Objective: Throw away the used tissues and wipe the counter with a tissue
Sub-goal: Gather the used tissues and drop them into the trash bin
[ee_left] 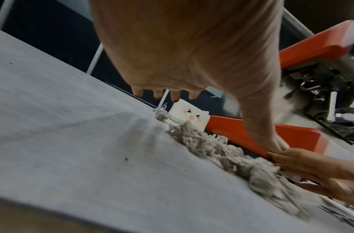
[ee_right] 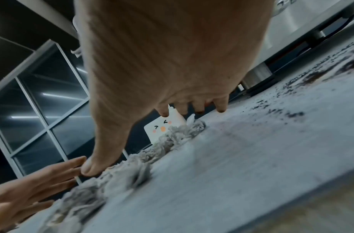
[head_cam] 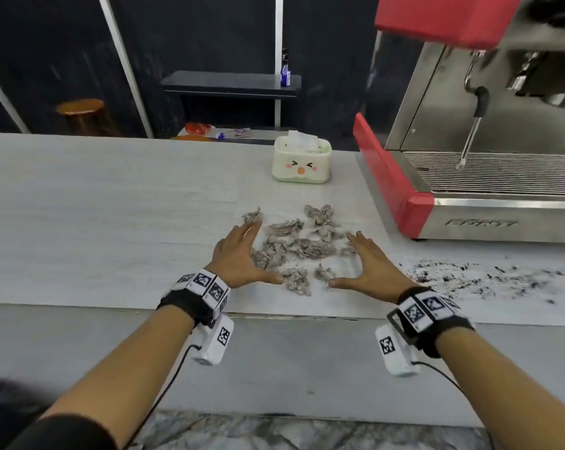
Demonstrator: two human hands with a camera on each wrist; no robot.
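Several crumpled grey used tissues (head_cam: pixel 294 248) lie scattered on the pale counter (head_cam: pixel 96 206). My left hand (head_cam: pixel 253 254) stands open on its edge at the pile's left side, fingers straight, palm against the nearest wads. My right hand (head_cam: pixel 351 261) mirrors it on the right, open with the thumb spread toward the left thumb. The left wrist view has the left hand (ee_left: pixel 212 94) over the tissues (ee_left: pixel 212 145). The right wrist view has the right hand (ee_right: pixel 152 110) beside the same tissues (ee_right: pixel 120 178). Neither hand holds anything. A white tissue box (head_cam: pixel 302 164) with a cartoon face stands behind the pile.
Dark coffee grounds (head_cam: pixel 502 277) are strewn over the counter to the right of my right hand. A red and steel espresso machine (head_cam: pixel 469 196) fills the right side, its steam wand hanging above the drip tray. No bin shows in any view.
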